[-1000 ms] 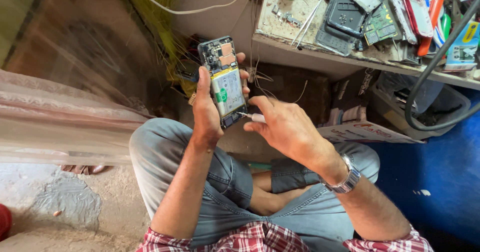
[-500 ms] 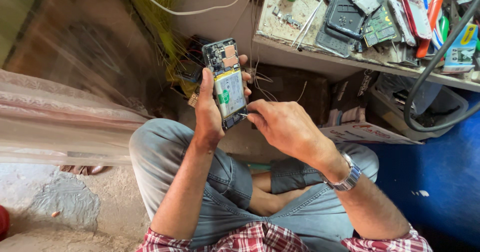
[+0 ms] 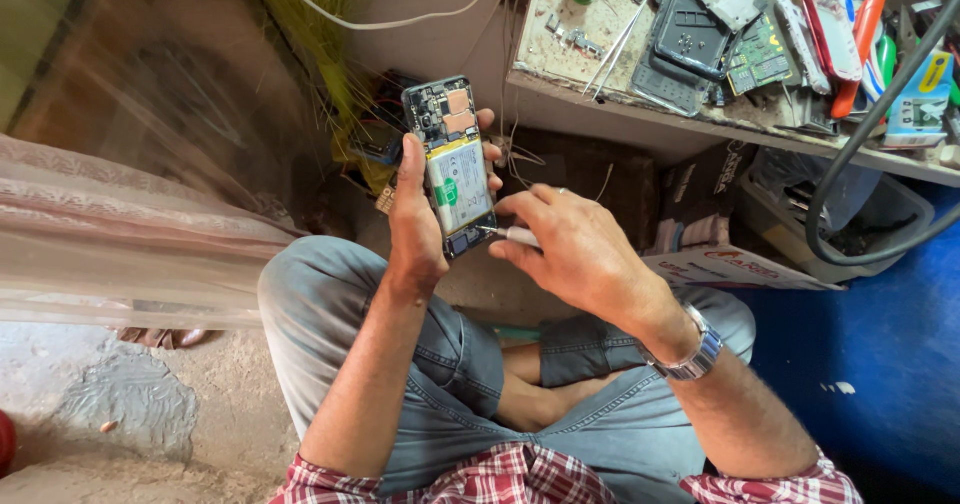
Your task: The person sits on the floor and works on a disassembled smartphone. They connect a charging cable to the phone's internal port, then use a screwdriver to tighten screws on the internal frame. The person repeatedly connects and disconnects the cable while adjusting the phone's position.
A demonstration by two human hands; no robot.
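since half a second ago the opened phone (image 3: 452, 167) has stayed upright in the left hand (image 3: 420, 219), and the right hand (image 3: 570, 249) has kept its slim tool (image 3: 508, 233) at the phone's lower edge; little else has shifted. the tool's tip is too small to make out, and most of its handle is hidden in the fist. the left hand is clamped around the phone, thumb along its near side, above the crossed knees. the right hand's fingers are curled tight on the tool, wrist bent, a metal watch (image 3: 688, 354) on it. a cluttered shelf (image 3: 720, 124) sits beyond
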